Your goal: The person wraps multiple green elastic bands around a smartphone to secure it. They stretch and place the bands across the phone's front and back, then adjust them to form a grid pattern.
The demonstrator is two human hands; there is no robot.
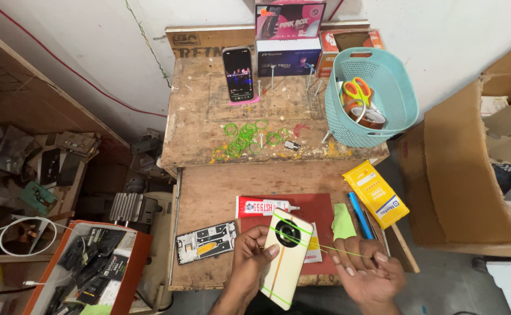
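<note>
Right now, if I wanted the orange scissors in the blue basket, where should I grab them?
Take the scissors by their orange and yellow handle loops, reaching down from above. The loops point up near the open top of the basket, while the blades tuck down beside the tape roll.

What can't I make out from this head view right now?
- Front of the cream phone with round black camera ring: faces away, and the left hand covers its edge.
- Right hand: bottom edge cuts its wrist; fingertips bunch over the thin green rubber band.
- Turquoise plastic basket: walls hide the lower contents.
</note>
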